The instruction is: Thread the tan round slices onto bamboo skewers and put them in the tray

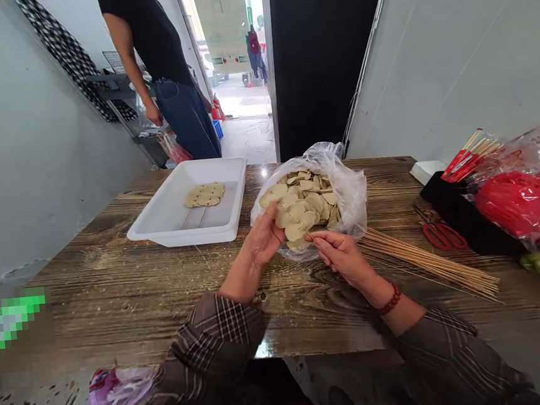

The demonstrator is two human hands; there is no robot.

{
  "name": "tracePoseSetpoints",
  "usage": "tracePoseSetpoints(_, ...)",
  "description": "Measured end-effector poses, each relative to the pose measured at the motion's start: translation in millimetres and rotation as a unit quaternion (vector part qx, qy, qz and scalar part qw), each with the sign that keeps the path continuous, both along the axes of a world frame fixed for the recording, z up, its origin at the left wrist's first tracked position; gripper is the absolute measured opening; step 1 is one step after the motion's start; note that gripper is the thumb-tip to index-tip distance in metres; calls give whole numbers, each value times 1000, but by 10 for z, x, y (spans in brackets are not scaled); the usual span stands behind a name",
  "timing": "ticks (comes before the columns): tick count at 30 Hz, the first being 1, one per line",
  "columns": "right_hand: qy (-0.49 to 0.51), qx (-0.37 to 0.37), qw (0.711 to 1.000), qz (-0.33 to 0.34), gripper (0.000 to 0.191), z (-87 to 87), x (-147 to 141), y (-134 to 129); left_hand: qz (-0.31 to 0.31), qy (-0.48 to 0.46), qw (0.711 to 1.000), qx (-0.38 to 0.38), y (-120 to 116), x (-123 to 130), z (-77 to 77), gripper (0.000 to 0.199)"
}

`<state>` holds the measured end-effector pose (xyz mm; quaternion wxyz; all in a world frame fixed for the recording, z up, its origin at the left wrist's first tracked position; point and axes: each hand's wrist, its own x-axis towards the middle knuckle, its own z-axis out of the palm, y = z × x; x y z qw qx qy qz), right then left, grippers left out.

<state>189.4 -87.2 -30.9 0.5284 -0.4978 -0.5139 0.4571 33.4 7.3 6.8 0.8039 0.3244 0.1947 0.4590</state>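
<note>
Your left hand [267,235] is partly curled, thumb and fingers closed on pale, flat oval slices [296,218] at the near side of the open clear plastic bag [352,198], which is full of more slices. Your right hand [343,256] pinches a thin wooden skewer [308,233] between thumb and fingertips, its tip at those slices. On the desk [132,303], a bundle of skewers [426,261] lies to the right, near red-handled scissors [443,234]; to the left, the white plastic tray [161,228] holds skewered slices [205,194].
</note>
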Motion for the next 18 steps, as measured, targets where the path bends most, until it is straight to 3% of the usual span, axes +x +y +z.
tracePoseSetpoints(8, -19, 0, 1000, -14, 43, -62, 7, 3, 13, 10, 1000, 6, -97, 84, -30, 32)
tracePoseSetpoints(18, -159, 56, 986, -14, 37, -90, 5, -38, 41, 16, 999, 15, -114, 67, -29, 33)
